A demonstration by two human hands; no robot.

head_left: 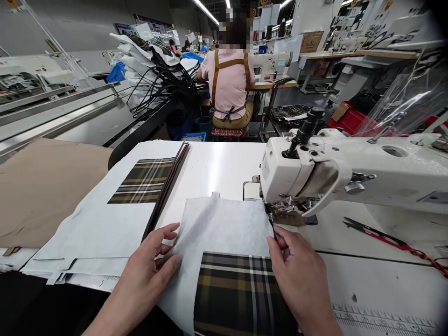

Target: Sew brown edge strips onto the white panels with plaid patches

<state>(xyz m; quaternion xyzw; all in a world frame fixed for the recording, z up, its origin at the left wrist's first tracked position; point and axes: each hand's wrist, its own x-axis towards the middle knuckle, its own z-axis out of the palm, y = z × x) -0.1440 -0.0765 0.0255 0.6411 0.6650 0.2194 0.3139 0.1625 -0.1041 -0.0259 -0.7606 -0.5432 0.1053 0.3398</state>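
A white fabric panel (224,224) lies on the sewing table, with a dark plaid patch (234,289) on its near part. Its right edge runs up to the presser foot of a white sewing machine (285,177). My right hand (301,275) pinches that edge between thumb and fingers, just in front of the foot. At the panel's left edge is my left hand (149,266), thumb and fingers apart and curved, the fingertips at or near the cloth. A small tab (215,194) sticks out from the panel's far edge.
On the left lie stacked white panels (94,224) with a plaid patch, dark strips (168,186) and tan fabric (52,186). Red-handled thread snips (378,235) rest right of the machine; a ruler scale (381,319) marks the near edge. A person (229,84) sits ahead, facing away.
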